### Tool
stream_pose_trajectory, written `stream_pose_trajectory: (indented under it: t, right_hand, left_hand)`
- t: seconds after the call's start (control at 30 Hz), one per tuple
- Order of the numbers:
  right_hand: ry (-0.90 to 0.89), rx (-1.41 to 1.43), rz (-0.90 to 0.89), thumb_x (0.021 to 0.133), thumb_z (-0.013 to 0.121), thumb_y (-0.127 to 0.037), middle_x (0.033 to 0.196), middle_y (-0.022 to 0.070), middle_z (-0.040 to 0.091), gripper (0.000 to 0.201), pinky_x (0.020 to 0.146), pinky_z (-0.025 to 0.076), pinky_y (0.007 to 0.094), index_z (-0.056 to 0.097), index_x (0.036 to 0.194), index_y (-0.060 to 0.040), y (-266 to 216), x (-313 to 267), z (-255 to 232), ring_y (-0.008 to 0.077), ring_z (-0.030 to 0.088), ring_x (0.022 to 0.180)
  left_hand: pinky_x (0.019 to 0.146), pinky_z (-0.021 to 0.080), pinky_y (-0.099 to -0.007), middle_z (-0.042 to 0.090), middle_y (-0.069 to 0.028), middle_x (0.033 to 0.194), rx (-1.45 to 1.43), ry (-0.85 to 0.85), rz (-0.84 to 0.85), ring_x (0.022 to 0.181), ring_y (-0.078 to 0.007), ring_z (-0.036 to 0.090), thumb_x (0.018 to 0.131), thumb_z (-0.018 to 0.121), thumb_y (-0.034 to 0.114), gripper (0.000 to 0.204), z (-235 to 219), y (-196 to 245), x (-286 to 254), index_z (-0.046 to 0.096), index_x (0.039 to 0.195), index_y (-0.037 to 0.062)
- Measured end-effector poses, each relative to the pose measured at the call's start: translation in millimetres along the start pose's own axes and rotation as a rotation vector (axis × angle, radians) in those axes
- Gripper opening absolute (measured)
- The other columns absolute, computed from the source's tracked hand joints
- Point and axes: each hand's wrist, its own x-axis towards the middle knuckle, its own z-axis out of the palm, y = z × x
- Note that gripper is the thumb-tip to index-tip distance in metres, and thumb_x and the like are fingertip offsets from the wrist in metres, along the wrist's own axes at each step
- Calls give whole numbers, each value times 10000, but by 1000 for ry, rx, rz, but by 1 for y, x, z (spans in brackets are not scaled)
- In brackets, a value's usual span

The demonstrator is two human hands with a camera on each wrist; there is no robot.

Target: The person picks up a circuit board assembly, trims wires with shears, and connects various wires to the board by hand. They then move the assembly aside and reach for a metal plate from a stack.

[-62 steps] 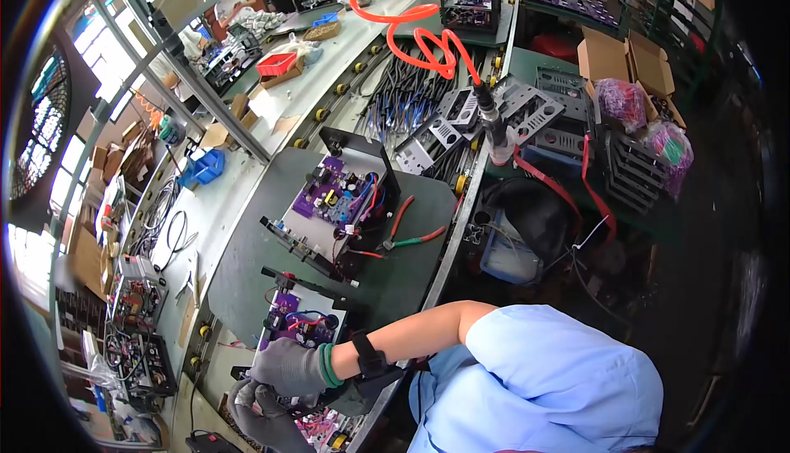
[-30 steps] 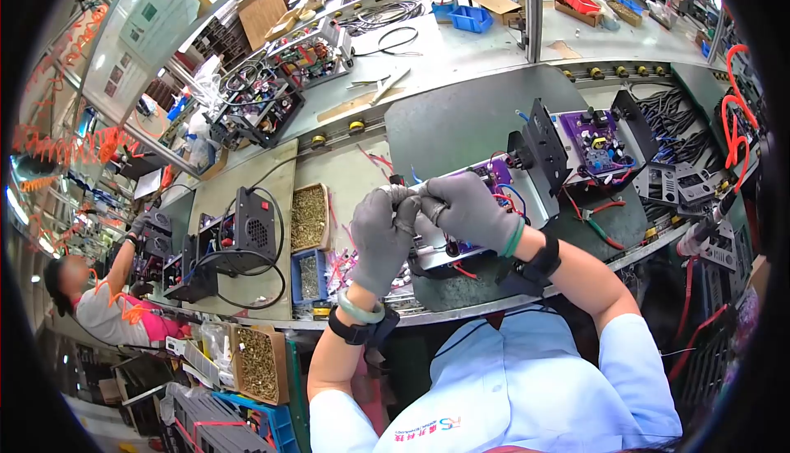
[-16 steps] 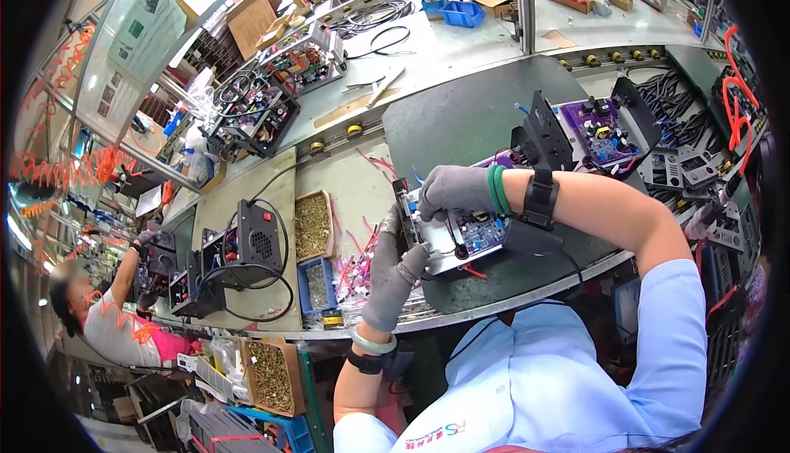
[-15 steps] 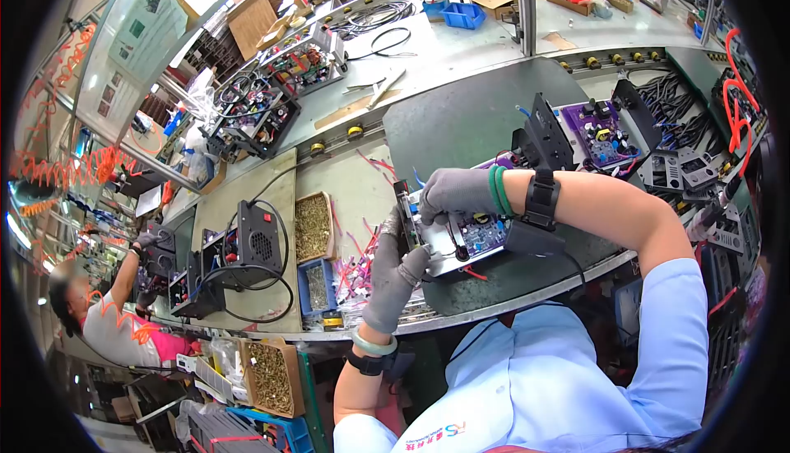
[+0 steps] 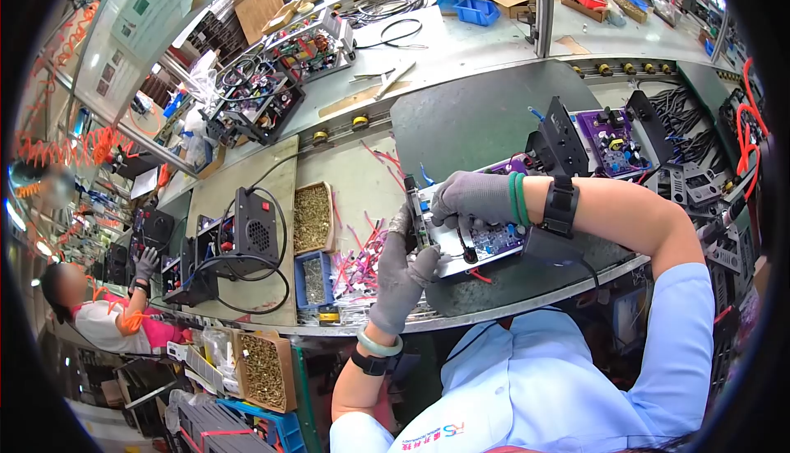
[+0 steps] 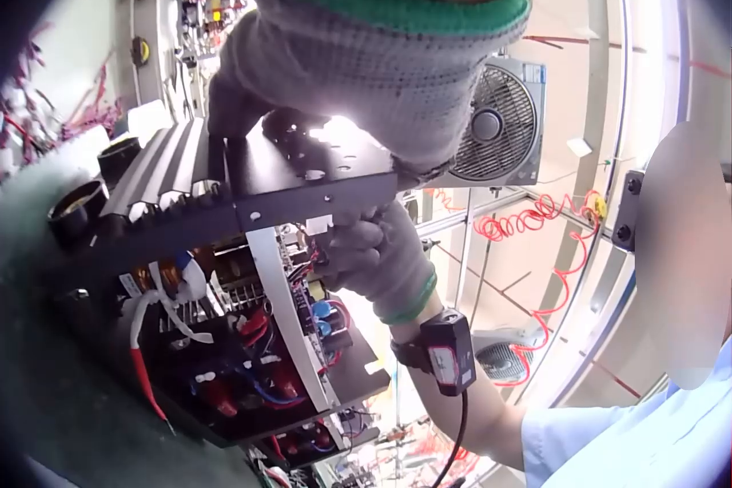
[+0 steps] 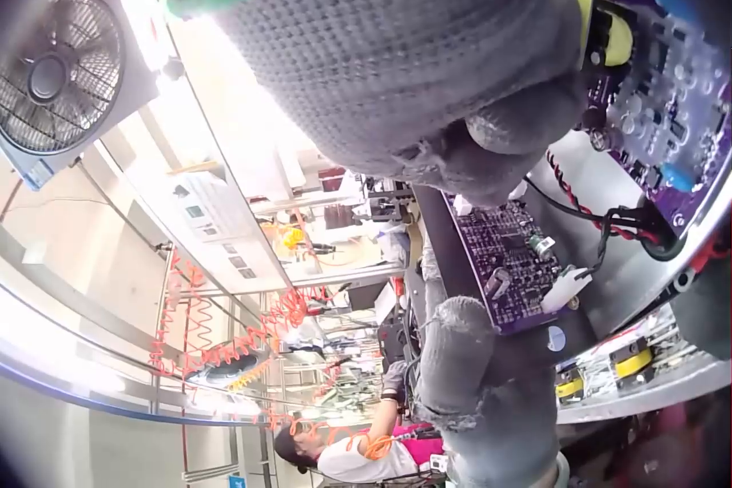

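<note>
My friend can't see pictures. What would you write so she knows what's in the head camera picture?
Seen from above, a person in grey gloves works on an open electronics unit with a purple circuit board: the left hand grips its black end panel and the right hand rests on top. It sits on a dark mat on a long workbench, with trays of brass screws to the left.

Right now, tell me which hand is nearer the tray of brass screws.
Left. The left hand grips the unit's end panel, on the side toward the screw tray; the right hand rests on top, farther away.
</note>
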Motion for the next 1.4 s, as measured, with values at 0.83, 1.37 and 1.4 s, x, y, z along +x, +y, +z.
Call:
stream_pose_trajectory:
  t: [0.83,1.37,1.4]
  right_hand:
    - [852,-1012,-1045,781,726,-46,870,65,695,148,809,501,376,723,921,-92,77,-75,-68,283,650,900]
    - [875,-1015,-1045,741,762,-98,893,15,723,172,801,504,392,750,904,-150,80,-81,-73,251,663,885]
    - [869,-1070,-1030,737,764,-105,890,19,722,178,801,507,396,749,909,-150,79,-83,-72,252,666,893]
  left_hand:
    - [866,536,-423,732,-183,997,1222,164,-575,1007,-334,703,848,709,442,399,-132,-155,27,742,1018,82]
    - [621,515,-252,661,-47,815,483,419,-138,673,-101,601,898,738,139,213,-165,-80,30,626,1031,16]
    - [620,519,-254,661,-46,814,438,399,-146,659,-95,599,913,724,135,203,-166,-70,33,616,1039,19]
